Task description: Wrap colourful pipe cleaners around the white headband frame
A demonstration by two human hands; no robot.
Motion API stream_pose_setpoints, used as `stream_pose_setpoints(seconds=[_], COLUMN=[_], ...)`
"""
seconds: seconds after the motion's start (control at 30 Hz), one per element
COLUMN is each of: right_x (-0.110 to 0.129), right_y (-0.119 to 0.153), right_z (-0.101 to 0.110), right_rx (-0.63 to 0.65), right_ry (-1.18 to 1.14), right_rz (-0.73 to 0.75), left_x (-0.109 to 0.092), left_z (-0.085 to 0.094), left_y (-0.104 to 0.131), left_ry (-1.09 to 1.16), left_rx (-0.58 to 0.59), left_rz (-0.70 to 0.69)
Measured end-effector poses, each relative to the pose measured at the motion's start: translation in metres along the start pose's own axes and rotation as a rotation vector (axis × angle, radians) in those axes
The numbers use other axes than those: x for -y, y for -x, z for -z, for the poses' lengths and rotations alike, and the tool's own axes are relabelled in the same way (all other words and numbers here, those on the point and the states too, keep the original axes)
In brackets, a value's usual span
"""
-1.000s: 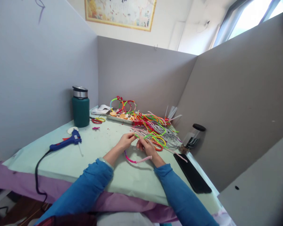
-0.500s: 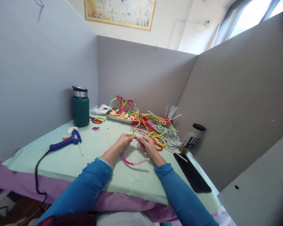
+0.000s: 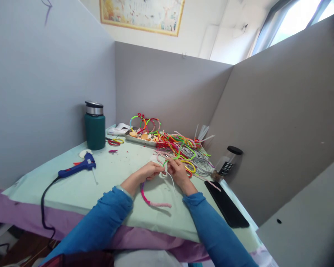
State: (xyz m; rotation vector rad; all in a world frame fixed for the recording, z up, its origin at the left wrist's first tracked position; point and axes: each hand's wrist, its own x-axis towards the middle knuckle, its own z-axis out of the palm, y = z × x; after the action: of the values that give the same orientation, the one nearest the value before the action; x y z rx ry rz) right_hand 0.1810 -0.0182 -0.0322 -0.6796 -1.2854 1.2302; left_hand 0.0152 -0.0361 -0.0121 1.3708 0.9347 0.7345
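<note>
My left hand point(image 3: 150, 171) is closed on a wrapped wire, whose curved purple, magenta and pink part point(image 3: 145, 196) hangs below it over the table. Close beside it on the right, my right hand point(image 3: 176, 171) pinches a bright green pipe cleaner point(image 3: 179, 154) near the wire's end. A thin white strand point(image 3: 172, 180) curves down between the hands. The fingertips of both hands nearly meet, and the exact contact between green piece and wire is too small to make out.
Behind the hands lies a pile of coloured pipe cleaners point(image 3: 180, 142), beside a metal tray point(image 3: 140, 140) and yellow-handled scissors point(image 3: 189, 166). A blue glue gun point(image 3: 78, 167) and green bottle point(image 3: 95, 129) stand left. A black phone-like slab point(image 3: 226, 204) and clear jar point(image 3: 228, 163) are right.
My right hand has shifted up slightly and now pinches the green piece, which has swung from upright to leaning right. The pink end has dropped lower and the white strand hangs down.
</note>
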Motion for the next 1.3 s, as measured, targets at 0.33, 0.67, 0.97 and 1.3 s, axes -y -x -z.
stream_pose_setpoints(seconds=[0.33, 0.67, 0.97, 1.3], right_x=[-0.008, -0.011, -0.008, -0.013], right_y=[-0.008, -0.01, -0.004, -0.005], right_z=[0.007, 0.006, 0.005, 0.006], right_rx=[-0.149, -0.188, -0.082, -0.071], right_ry=[-0.105, -0.032, 0.105, 0.13], right_rz=[0.02, 0.031, 0.032, -0.024], left_x=[-0.004, 0.0, -0.001, 0.0], left_z=[0.0, 0.006, 0.004, 0.003], left_y=[0.004, -0.005, -0.008, -0.009], left_ry=[0.145, 0.286, 0.354, 0.256], left_rx=[0.087, 0.005, -0.103, -0.184], left_rz=[-0.134, -0.263, -0.291, -0.335])
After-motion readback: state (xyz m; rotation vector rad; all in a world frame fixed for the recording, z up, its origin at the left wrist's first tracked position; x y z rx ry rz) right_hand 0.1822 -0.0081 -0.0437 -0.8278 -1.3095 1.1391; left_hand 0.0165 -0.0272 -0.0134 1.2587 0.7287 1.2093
